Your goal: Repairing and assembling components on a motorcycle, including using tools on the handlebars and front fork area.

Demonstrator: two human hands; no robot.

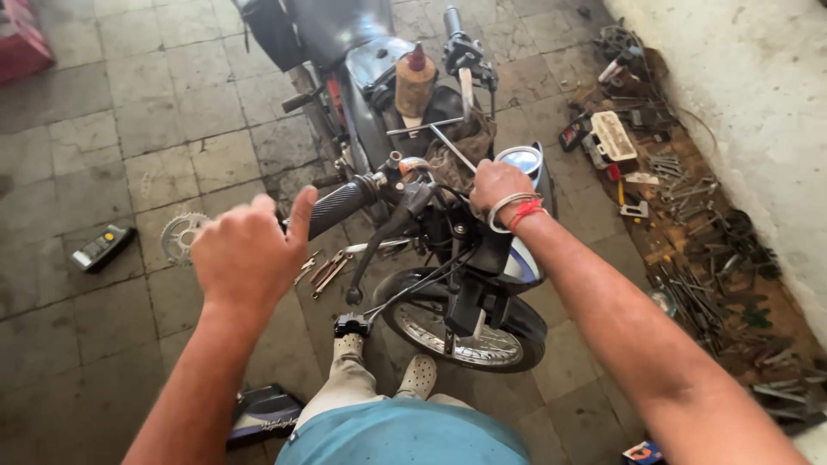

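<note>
A motorcycle [482,327] stands in front of me, seen from over its front wheel. My left hand [245,250] hovers just left of the black handlebar grip [338,207], fingers loosely curled, thumb up, holding nothing. My right hand [498,185] rests on the middle of the handlebar by a dirty rag [457,146] and the round gauge [521,159], fingers closed over something I cannot make out. Bands circle that wrist. A dusty bottle with a red cap [415,82] sits on the tank.
A sprocket [181,234] and a small black device [102,247] lie on the tiled floor at left. Wrenches [326,271] lie under the handlebar. Many tools and parts [689,224] are spread along the white wall at right. A dark panel [263,413] lies near my feet.
</note>
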